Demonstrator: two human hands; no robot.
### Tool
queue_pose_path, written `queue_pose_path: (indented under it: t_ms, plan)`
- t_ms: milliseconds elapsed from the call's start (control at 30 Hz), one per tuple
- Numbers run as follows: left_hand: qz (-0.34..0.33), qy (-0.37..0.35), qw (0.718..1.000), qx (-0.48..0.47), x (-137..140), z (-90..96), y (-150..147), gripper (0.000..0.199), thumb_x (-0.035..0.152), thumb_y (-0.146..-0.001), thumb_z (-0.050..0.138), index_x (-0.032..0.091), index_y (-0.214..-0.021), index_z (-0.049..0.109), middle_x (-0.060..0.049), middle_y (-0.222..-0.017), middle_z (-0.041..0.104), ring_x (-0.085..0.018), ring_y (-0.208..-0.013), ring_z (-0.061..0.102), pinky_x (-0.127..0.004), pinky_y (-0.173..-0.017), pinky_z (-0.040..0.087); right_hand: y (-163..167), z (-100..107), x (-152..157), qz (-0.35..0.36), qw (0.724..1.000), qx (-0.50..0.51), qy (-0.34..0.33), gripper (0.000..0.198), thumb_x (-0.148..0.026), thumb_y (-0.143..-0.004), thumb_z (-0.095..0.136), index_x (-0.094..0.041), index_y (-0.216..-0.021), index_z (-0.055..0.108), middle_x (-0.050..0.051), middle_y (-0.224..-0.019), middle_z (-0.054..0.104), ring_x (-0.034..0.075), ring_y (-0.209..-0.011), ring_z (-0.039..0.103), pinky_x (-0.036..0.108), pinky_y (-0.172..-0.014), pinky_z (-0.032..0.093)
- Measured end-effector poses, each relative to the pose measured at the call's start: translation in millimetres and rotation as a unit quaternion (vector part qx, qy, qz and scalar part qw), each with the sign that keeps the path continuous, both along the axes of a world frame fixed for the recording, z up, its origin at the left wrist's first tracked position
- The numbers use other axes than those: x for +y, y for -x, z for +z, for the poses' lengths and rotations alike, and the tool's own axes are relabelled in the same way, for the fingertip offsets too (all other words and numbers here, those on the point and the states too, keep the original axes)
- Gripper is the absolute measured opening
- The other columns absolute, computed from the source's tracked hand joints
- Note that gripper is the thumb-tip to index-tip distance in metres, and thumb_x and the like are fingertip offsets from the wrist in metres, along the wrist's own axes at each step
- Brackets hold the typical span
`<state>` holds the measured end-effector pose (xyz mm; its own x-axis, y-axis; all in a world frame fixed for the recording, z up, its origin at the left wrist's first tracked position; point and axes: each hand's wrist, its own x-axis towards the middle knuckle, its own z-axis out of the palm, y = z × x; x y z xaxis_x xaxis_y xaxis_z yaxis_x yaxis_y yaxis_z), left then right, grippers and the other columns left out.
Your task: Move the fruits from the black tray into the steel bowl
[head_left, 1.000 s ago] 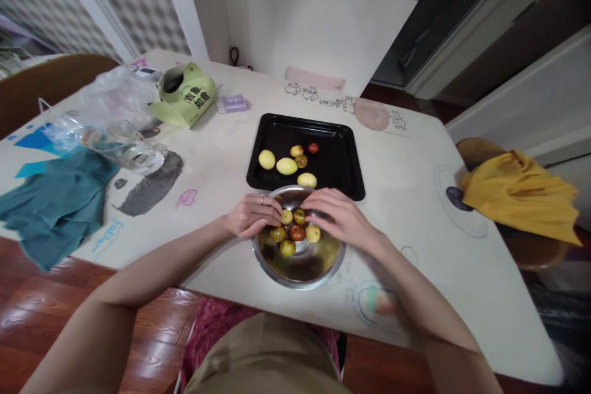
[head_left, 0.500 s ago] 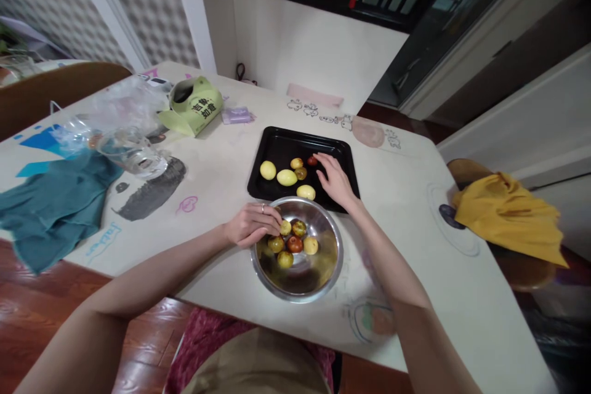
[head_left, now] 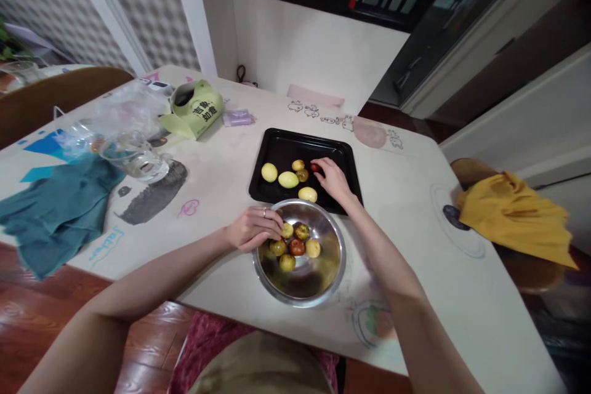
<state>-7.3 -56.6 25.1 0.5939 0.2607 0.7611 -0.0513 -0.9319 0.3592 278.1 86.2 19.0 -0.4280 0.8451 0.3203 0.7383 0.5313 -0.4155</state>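
Observation:
A steel bowl (head_left: 318, 292) stands near the table's front edge, with several yellow, mottled and reddish-brown jujubes (head_left: 297, 247) inside. My left hand (head_left: 256, 228), a ring on one finger, is closed over the bowl's left rim; its fingertips reach beside a pale yellow jujube (head_left: 287, 230). Just behind the bowl lies a black baking tray (head_left: 300, 143) holding several more jujubes, mostly pale yellow (head_left: 289, 180). Over the tray's right half, my right hand (head_left: 333, 178) has its thumb and fingers closed on a dark red jujube (head_left: 315, 167), which they partly hide.
At the left are a teal cloth (head_left: 60, 209), a clear glass jug (head_left: 133, 157), a crumpled plastic bag (head_left: 124, 111) and a green carton (head_left: 194, 112). A small purple packet (head_left: 237, 117) lies behind the tray. A yellow cloth (head_left: 517, 215) drapes over a chair at the right.
My right hand's fingers have drawn in around the dark red jujube. My left hand stays at the bowl's rim. The whole view has shifted slightly.

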Motion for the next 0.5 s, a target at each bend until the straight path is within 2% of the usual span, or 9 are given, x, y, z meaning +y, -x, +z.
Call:
queue_pose_path:
  t_ms: [100,200,367,500]
  plan:
    - [0.0,-0.007,1.0,-0.004,0,-0.2,0,0.043,0.022,-0.109,0.033,0.014,-0.104,0.074,-0.013,-0.09,0.082,-0.025,-0.096,0.079,-0.036,-0.087,0.062,-2,3,-6,-0.005,1.0,0.016,0.001,0.036,-0.011,-0.088,0.063,-0.022,-0.121,0.071,0.011,-0.119,0.071,0.03,-0.113,0.067,0.05,-0.104,0.057]
    - [0.003,-0.014,1.0,-0.01,1,-0.1,-1,0.042,0.022,-0.109,0.033,0.015,-0.103,0.074,-0.012,-0.09,0.082,-0.025,-0.096,0.079,-0.035,-0.086,0.062,-4,15,-21,-0.002,0.998,0.057,-0.018,0.032,-0.013,-0.089,0.064,-0.022,-0.119,0.071,0.011,-0.118,0.071,0.03,-0.11,0.068,0.049,-0.099,0.059]
    - [0.006,-0.024,1.0,-0.013,2,-0.8,0,0.043,0.022,-0.11,0.032,0.017,-0.101,0.074,-0.011,-0.088,0.082,-0.024,-0.096,0.079,-0.034,-0.083,0.061,-3,44,-79,0.028,0.987,0.149,-0.06,0.03,-0.022,-0.096,0.066,-0.023,-0.125,0.069,0.01,-0.121,0.071,0.025,-0.104,0.069,0.04,-0.083,0.062]
    - [0.016,-0.02,1.0,-0.001,3,-3.5,1,0.044,0.024,-0.111,0.033,0.018,-0.099,0.075,-0.01,-0.088,0.082,-0.023,-0.095,0.08,-0.034,-0.083,0.061,-1,64,-127,0.073,0.985,0.156,-0.025,0.026,-0.026,-0.097,0.069,-0.024,-0.122,0.07,0.009,-0.118,0.071,0.023,-0.1,0.07,0.037,-0.082,0.063]
